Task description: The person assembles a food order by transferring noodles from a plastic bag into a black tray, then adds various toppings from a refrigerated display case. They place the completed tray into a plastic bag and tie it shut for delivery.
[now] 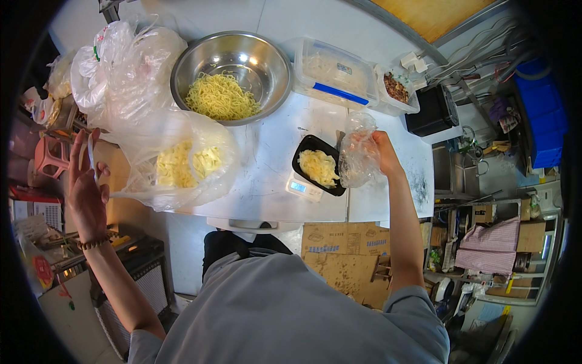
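Note:
My right hand grips a crumpled clear plastic bag at the right rim of a black tray. Pale yellow, flat pieces of food lie in that tray, which sits on a small white digital scale. My left hand is raised off the table's left side, its fingers partly spread around a thin white strip whose kind I cannot make out. To its right, a large open plastic bag holds more pale yellow pieces.
At the back stands a steel bowl with yellow noodles. Right of it are a lidded clear box, a tub of reddish-brown bits and a black container. Filled plastic bags crowd the back left. Cardboard lies below the table.

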`<state>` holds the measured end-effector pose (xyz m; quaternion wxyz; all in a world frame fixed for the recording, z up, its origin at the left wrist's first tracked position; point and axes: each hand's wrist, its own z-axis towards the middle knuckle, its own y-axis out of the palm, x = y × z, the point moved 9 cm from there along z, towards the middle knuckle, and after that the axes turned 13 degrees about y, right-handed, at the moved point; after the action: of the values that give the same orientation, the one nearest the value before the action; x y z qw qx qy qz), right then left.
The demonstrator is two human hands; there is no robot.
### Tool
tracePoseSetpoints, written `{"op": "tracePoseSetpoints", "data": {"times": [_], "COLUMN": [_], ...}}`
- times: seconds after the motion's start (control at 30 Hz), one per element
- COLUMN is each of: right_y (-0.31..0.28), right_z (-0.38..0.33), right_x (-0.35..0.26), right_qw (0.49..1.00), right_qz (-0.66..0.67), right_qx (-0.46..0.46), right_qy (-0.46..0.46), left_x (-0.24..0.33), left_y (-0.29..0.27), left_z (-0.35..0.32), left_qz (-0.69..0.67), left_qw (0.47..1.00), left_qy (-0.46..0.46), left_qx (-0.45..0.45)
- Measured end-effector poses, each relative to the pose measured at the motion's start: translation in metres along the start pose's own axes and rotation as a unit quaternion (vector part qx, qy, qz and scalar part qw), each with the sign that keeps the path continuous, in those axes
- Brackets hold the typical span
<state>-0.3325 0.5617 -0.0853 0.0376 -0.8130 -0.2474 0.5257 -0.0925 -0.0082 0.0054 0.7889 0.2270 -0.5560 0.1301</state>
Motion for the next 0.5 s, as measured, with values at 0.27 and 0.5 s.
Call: {"op": "tracePoseSetpoints", "data": {"times": [0.27, 0.5], "right_y": [0.023, 0.099], "right_z": [0.013, 0.030], "right_x": [0.017, 0.078], "right_qw": [0.984, 0.850], "right_qz": [-0.172, -0.488], "right_qx": [0.038, 0.167], "right_qy": [-0.029, -0.108], "left_x": [0.002, 0.004], "left_y": [-0.004, -0.001], "left_z": [0.005, 0.005], "left_qz": [0.006, -0.005], "left_qw": [1.000, 1.000], "left_qy": [0.002, -0.009], "left_qx": [-0.001, -0.006]}}
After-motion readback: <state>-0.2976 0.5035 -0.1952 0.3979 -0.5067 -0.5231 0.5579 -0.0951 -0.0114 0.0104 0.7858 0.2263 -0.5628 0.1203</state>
